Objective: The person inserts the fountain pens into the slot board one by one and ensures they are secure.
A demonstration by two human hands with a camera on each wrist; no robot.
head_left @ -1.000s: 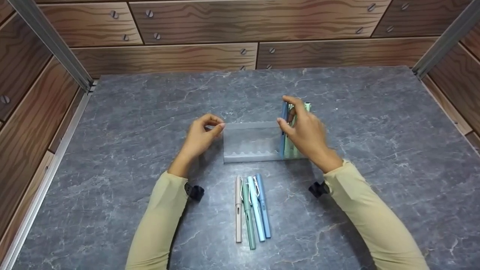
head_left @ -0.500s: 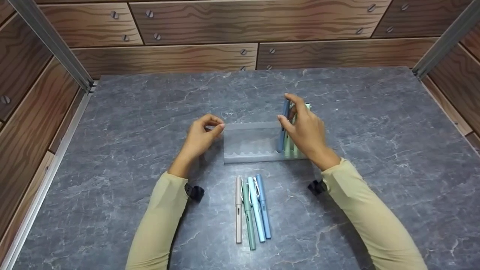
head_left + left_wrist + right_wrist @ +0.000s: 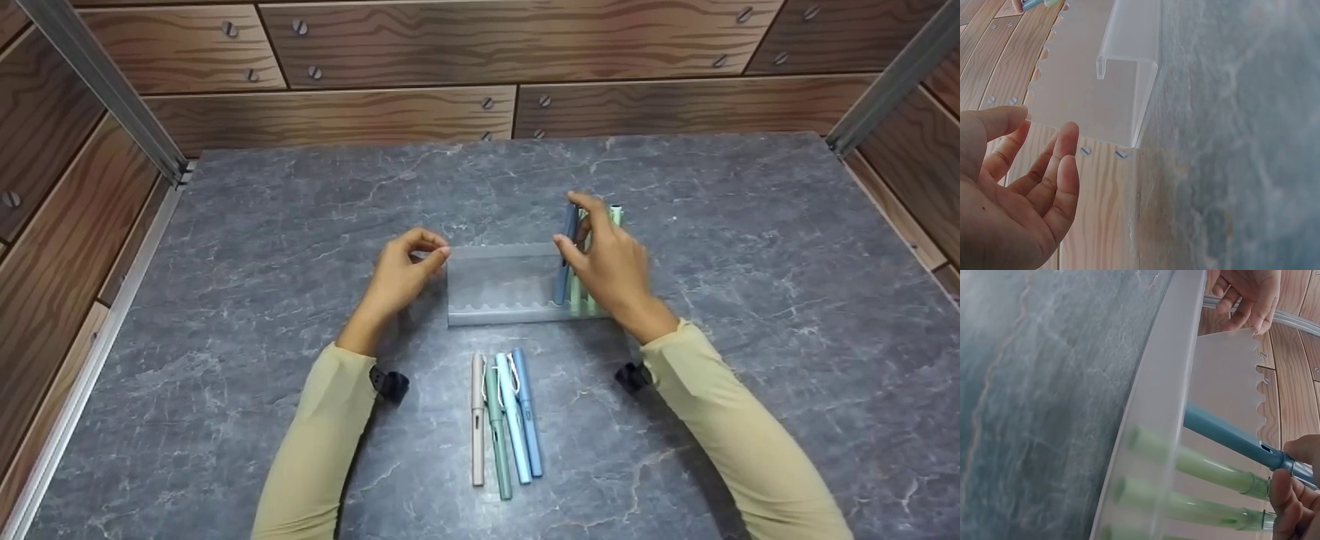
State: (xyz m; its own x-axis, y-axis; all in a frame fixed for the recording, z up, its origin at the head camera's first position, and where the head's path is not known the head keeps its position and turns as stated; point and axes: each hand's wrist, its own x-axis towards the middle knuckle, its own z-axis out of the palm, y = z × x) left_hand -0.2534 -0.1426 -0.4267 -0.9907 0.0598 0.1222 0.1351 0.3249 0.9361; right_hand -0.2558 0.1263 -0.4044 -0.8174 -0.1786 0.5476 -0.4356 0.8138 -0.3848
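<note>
A translucent pen rack with notched edges stands on the table. At its upper left corner, my left hand pinches the panel between thumb and index finger, the other fingers loosely bent in the left wrist view. My right hand holds a blue pen near its upper end, between thumb and fingers. The pen leans along the panel, its lower end right at the front lip. Beside it, light green pens sit in the rack, their lower ends showing through the lip; my right hand partly hides them in the head view.
In front of the rack lie a grey-brown pen, a dark green pen, a light blue pen and a blue capped pen, side by side. Wood-patterned panels and metal posts bound the grey marbled table.
The blue pen's lower end has shifted slightly left and up to the notched lip. Its top rose, then dipped a little with my right hand. My left hand stayed at the corner.
</note>
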